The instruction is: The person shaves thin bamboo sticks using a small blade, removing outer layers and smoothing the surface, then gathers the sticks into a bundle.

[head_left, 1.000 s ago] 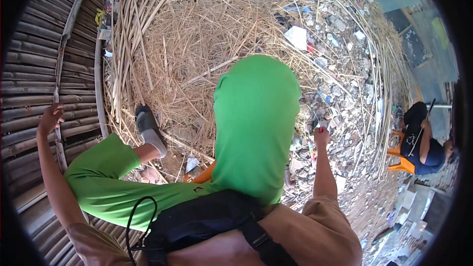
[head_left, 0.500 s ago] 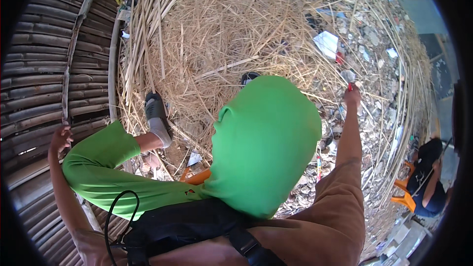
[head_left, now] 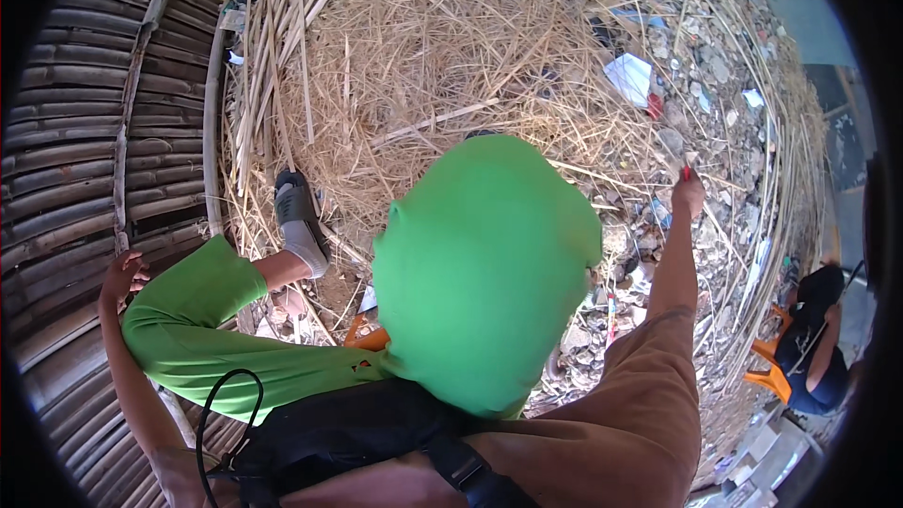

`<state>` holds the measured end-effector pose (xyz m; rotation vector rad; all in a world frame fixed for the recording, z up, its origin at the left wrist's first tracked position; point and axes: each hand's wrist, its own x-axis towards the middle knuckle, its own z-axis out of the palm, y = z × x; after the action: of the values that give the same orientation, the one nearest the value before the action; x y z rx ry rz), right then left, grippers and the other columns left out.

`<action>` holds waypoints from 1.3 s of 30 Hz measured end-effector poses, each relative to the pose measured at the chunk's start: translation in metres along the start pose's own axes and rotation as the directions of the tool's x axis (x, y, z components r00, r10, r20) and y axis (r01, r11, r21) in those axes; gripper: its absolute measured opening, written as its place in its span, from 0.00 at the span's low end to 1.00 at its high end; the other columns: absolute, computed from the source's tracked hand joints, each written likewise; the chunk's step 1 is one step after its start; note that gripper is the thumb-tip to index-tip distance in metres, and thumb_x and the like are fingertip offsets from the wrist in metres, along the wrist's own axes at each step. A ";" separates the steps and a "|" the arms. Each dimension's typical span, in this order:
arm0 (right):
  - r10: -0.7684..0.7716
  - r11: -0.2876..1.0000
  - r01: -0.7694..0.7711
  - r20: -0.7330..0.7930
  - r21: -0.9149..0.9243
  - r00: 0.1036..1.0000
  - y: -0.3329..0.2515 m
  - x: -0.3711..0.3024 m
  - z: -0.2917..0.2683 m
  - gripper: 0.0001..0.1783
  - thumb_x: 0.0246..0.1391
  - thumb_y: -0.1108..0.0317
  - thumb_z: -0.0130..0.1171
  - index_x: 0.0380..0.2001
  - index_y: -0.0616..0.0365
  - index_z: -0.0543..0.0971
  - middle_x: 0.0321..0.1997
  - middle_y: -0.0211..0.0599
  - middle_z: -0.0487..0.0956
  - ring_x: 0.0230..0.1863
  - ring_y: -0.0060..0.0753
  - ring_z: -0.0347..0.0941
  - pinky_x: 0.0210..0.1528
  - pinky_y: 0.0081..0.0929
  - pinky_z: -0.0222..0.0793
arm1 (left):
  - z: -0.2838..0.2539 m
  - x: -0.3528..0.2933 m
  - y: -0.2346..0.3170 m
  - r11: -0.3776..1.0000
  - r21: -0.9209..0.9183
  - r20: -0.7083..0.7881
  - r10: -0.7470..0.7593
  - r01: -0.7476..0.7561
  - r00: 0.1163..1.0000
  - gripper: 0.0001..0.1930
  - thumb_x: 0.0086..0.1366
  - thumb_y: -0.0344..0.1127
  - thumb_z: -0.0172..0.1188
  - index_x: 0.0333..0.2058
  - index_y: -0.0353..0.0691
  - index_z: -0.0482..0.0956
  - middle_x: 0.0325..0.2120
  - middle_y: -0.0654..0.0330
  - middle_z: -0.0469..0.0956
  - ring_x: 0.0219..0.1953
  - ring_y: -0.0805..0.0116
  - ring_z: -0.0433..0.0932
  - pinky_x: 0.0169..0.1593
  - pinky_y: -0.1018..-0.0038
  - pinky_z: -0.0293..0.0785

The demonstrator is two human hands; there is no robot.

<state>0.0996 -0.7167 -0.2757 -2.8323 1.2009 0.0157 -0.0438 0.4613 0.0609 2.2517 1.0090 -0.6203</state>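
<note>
"at the right of my head view, over pale stony rubble (head_left: 715,61), i have the bare right hand (head_left: 689,198). is it holding anything?"

"yes, from my end i read its fingers as closed, pinching a small bright red object (head_left: 687,172). the red shows at the far end of the fist."

"which way does its long axis run?"

"too small for me to tell firmly. the bit i see points onward, roughly in line with the right forearm (head_left: 673,268)."

"and the other side?"

"by the dark bamboo-slat wall (head_left: 66,155), i see the bare left hand (head_left: 123,277), its fingers loosely curled and apart. i see nothing in it, and i cannot tell whether it touches the slats. the raised knee in bright green cloth (head_left: 489,254) sits between the two hands, so only the right one is near the red object."

"what lies about the right hand?"

"farther out and to its left, i have a flat white sheet-like scrap (head_left: 628,78), with a crumpled red scrap (head_left: 655,105) just beside its lower corner. both lie apart from the fingers. the mat of dry yellow straw (head_left: 404,56) spreads farther left."
</note>
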 end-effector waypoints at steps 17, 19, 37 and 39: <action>0.493 0.865 -0.501 -0.213 0.018 0.844 0.280 -0.204 -0.027 0.21 0.63 0.45 0.54 0.43 0.47 0.84 0.41 0.46 0.85 0.42 0.57 0.81 0.42 0.52 0.75 | -0.008 0.001 -0.039 0.995 -0.092 0.049 0.035 -0.030 0.998 0.20 0.74 0.40 0.53 0.61 0.41 0.70 0.42 0.61 0.78 0.34 0.75 0.78 0.33 0.78 0.74; 0.510 0.856 -0.516 -0.216 0.031 0.832 0.304 -0.245 -0.020 0.21 0.63 0.45 0.54 0.42 0.49 0.84 0.41 0.47 0.85 0.42 0.56 0.82 0.43 0.52 0.75 | -0.009 0.007 -0.044 0.991 -0.128 0.029 0.037 -0.033 0.999 0.21 0.74 0.40 0.54 0.61 0.41 0.69 0.41 0.62 0.78 0.34 0.77 0.78 0.32 0.80 0.73; 0.516 0.852 -0.524 -0.152 -0.013 0.843 0.306 -0.448 0.019 0.16 0.69 0.53 0.44 0.48 0.44 0.78 0.30 0.45 0.83 0.33 0.57 0.81 0.33 0.56 0.74 | -0.006 0.010 -0.023 0.972 -0.127 -0.018 0.198 -0.199 0.980 0.23 0.70 0.46 0.56 0.59 0.42 0.70 0.38 0.64 0.77 0.30 0.78 0.77 0.28 0.81 0.71; 0.533 0.836 -0.545 -0.145 -0.059 0.834 0.326 -0.418 -0.009 0.17 0.68 0.54 0.46 0.46 0.46 0.80 0.32 0.43 0.84 0.33 0.55 0.82 0.32 0.53 0.75 | -0.006 0.010 -0.015 0.971 -0.113 -0.008 0.213 -0.212 0.977 0.23 0.70 0.47 0.56 0.59 0.43 0.71 0.37 0.66 0.77 0.30 0.79 0.76 0.28 0.80 0.71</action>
<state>-0.4254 -0.6436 -0.2706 -2.4879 2.0438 -0.0752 -0.0481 0.4786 0.0544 2.2187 0.7670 -0.4628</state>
